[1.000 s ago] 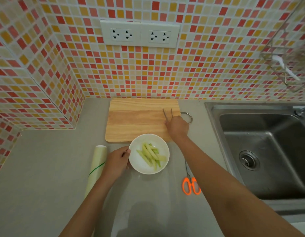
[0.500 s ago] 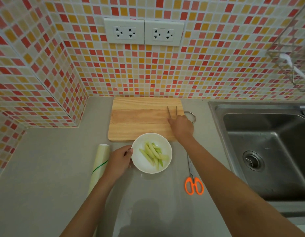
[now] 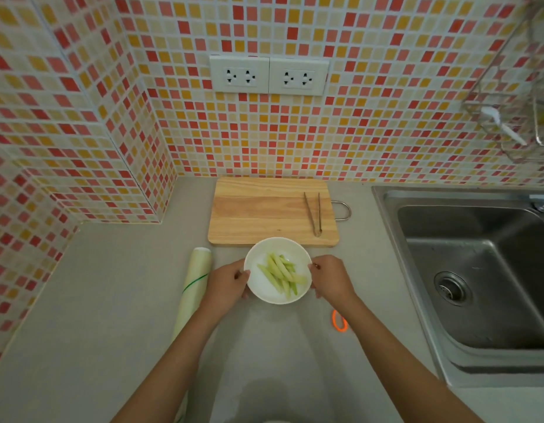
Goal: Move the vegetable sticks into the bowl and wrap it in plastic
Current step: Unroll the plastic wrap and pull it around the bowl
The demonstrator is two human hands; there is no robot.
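Both hands hold the white bowl (image 3: 276,270) on the grey counter (image 3: 112,300), one on each side. The left hand (image 3: 229,283) has its fingers curled against the bowl's left rim, thumb on the edge; the right hand (image 3: 331,279) mirrors it, fingertips clamped on the right rim. Between the two sets of fingers, inside the bowl, lie the pale green vegetable sticks (image 3: 282,274), loosely heaped and crossing one another.

Just outside the left hand's knuckles lies the roll of plastic wrap (image 3: 194,285), lengthwise toward the viewer. Beyond the fingertips, the wooden cutting board (image 3: 264,215) is bare of sticks and carries only the metal tongs (image 3: 315,213), lying with their arms spread. Below the right wrist, an orange scissor handle (image 3: 339,321) shows.

The transfer appears complete; wrapping remains. The bowl looks rigid, smooth and probably breakable ceramic, best held by opposite rim edges as here. The sticks look light and moist, liable to slide if the bowl tilts. The wrap should be thin, clingy and prone to self-sticking; it is best taken by its free edge, whose position cannot be made out.
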